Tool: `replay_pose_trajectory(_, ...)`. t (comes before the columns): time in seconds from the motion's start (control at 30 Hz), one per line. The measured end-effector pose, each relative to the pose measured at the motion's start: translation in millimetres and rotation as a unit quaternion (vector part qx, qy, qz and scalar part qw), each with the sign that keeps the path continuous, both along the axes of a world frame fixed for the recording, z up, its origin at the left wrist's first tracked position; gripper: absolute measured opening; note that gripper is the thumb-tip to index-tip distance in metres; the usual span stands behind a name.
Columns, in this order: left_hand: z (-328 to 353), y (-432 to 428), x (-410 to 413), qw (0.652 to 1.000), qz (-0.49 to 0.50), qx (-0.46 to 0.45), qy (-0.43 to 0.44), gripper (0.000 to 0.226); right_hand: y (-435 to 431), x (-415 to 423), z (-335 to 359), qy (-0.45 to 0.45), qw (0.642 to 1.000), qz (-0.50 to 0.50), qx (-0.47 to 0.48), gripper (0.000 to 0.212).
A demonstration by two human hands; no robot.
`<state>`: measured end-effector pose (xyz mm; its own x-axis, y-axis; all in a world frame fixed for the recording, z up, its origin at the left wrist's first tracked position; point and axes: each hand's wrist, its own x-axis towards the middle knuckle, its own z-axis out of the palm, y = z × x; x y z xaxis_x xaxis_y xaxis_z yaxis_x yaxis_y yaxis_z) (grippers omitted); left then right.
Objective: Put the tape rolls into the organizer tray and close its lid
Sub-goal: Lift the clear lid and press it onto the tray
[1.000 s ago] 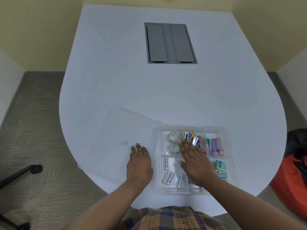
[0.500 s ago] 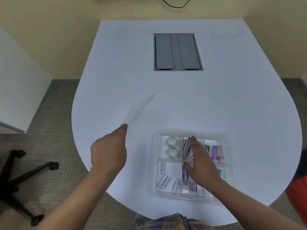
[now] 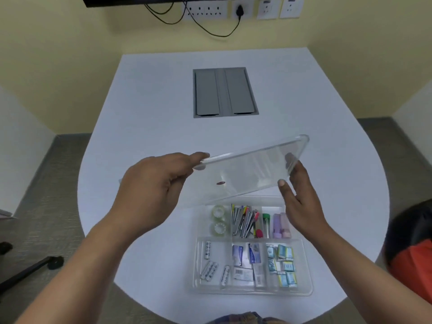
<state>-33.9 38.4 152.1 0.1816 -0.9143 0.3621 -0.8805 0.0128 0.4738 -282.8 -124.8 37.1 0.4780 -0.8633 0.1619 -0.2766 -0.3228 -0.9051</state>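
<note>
A clear organizer tray (image 3: pixel 307 291) sits on the white table near its front edge. Two clear tape rolls (image 3: pixel 219 219) lie in its far-left compartment, one behind the other. A clear lid (image 3: pixel 247 169) is held tilted in the air above the tray's far side. My left hand (image 3: pixel 152 190) grips the lid's left edge. My right hand (image 3: pixel 300 202) holds its right edge, with fingers behind the plastic. The other compartments hold batteries, clips, tubes and small packets.
A grey cable hatch (image 3: pixel 224 92) is set into the table's middle. Wall sockets with black cables (image 3: pixel 210 22) are on the yellow wall behind. A chair base (image 3: pixel 30 270) stands on the floor at left, and a red and black bag (image 3: pixel 411 263) at right.
The lid lay flat on the table left of the tray. My left hand lifted it and swung it over the tray, and my right hand left the tray and took its right edge.
</note>
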Motion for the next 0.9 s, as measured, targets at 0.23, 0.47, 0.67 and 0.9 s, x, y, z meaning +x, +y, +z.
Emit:
replay_pose_trajectory(0.23,-10.8,-34.2,-4.1,0.995,-0.045,-0.060,0.069,0.038,-2.9,-31.0,11.3,-0.108,0.989,-0.104,0.011,0.017)
replay_pose_trajectory(0.47,-72.4,-42.6,-22.7,0.978,0.120,-0.083,0.150,0.072,6.2,-59.7,-5.3,-0.085,0.973,-0.205,0.068,0.018)
replay_pose_trajectory(0.67,-147.1,-1.5,-49.0,0.886,0.250,0.114,0.373,0.071,22.5,-82.8,-38.5,-0.028,0.954,-0.239,0.178,0.022)
replay_pose_trajectory(0.9,-188.0,21.0,-52.1,0.842,0.292,0.205,0.404,0.025,27.4,-92.9,-76.8,0.100,0.932,-0.233,0.261,0.028)
